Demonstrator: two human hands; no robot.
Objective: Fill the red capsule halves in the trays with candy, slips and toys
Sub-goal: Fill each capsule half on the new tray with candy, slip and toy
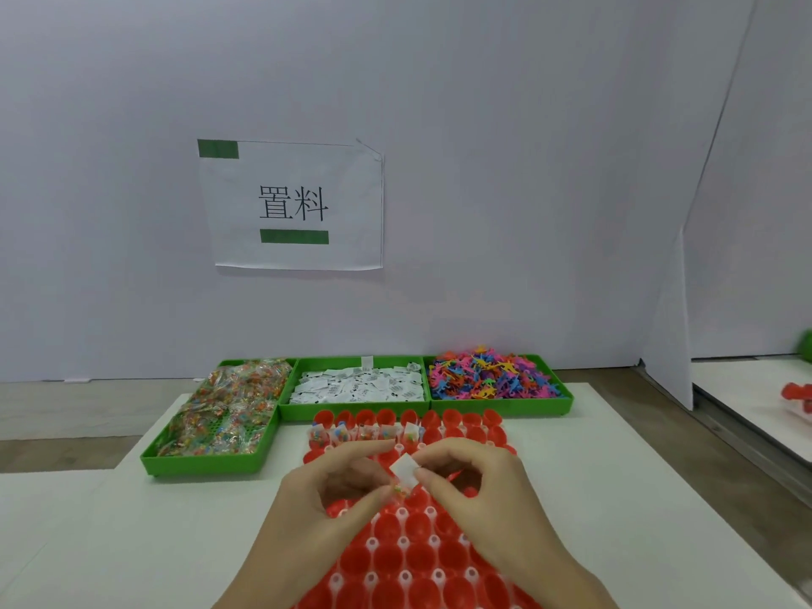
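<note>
Grip: both hands, left hand [338,485] and right hand [474,481], pinch a white slip [405,470] and candy packet [400,492] over the red capsule halves [408,551]; I judge both featherlight, floppy, best pinched at edges.

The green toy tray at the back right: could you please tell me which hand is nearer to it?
Right. The right hand is in front of the toy tray, slightly left of it; the left hand is farther left.
</note>
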